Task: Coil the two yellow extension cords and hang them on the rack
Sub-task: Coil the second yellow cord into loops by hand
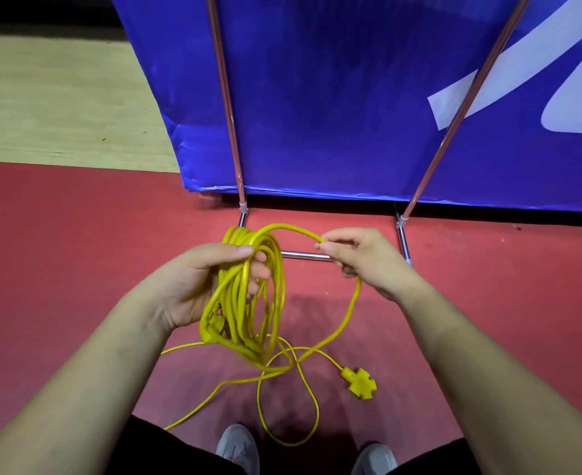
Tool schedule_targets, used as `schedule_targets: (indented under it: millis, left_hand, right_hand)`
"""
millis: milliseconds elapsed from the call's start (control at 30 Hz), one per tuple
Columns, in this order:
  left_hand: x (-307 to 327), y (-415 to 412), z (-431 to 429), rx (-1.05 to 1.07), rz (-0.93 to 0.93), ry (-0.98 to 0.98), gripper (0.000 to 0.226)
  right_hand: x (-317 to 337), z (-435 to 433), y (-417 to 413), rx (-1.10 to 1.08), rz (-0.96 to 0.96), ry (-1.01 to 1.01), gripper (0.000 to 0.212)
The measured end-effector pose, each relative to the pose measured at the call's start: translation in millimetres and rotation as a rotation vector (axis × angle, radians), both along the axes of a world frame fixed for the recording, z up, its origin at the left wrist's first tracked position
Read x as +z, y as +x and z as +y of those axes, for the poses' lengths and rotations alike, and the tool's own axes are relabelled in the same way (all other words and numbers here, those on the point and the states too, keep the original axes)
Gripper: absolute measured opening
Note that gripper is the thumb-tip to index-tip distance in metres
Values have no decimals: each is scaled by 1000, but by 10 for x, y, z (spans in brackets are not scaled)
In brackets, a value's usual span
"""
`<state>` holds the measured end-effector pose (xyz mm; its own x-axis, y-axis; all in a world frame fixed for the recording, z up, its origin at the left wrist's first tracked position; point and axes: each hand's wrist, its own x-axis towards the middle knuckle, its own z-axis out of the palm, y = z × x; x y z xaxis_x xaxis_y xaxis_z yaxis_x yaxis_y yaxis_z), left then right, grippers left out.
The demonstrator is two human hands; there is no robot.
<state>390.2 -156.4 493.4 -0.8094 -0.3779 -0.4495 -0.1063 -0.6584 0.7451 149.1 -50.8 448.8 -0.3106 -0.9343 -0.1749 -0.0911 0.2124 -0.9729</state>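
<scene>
Yellow extension cord point(245, 299) coil hangs from left hand point(197, 282), fingers curled round the top of the loops, plug end in the bundle hard to make out. Right hand point(361, 258) pinches a strand between thumb and forefinger. Loose cord and socket head point(359, 383) lie on red floor point(77, 252); rack point(305, 256) top cut off.

Red floor point(77, 269) fills the near and middle area; at far left it gives way to pale wood-look flooring point(60, 97). Loose yellow cord point(311, 399) loops lie on the red floor near the middle, ending in a yellow cross-shaped socket block point(359, 383) to the right. Two grey shoes point(238, 447) stand at the near edge. Chrome rack base bar point(305, 256) rests on the floor farther back, in front of a blue panel point(351, 114).
</scene>
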Motion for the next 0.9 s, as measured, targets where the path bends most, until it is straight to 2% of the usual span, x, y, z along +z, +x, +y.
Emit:
schedule_targets:
  millis: [100,167,267,333,500,600,733,833,900]
  left_hand:
    - [-12,-33,43,10,-4,-13,62]
    - [-22,-66,85,4,2,-44,56]
    - [-20,-93,141,-95,-12,-156,31]
    - [-15,-106,147,-111,39,-163,26]
    - [2,-134,145,16,98,-45,16]
    - [-1,-155,154,24,78,-47,18]
    - [-1,-95,50,61,128,2,24]
    - [-12,-38,-7,37,77,-6,37]
    - [-8,-15,11,-35,13,-39,48]
  right_hand:
    - [117,20,50,69,178,-14,8]
    - [194,12,155,136,204,-47,8]
    - [295,-25,335,190,214,-134,10]
    - [311,-42,362,181,197,-164,11]
    - [97,-12,220,239,216,-19,20]
    - [-21,-27,138,235,220,10,14]
    - [-178,43,23,341,257,102,10]
    - [-191,42,26,151,30,50,9]
    - [-140,-6,38,-12,5,-18,14]
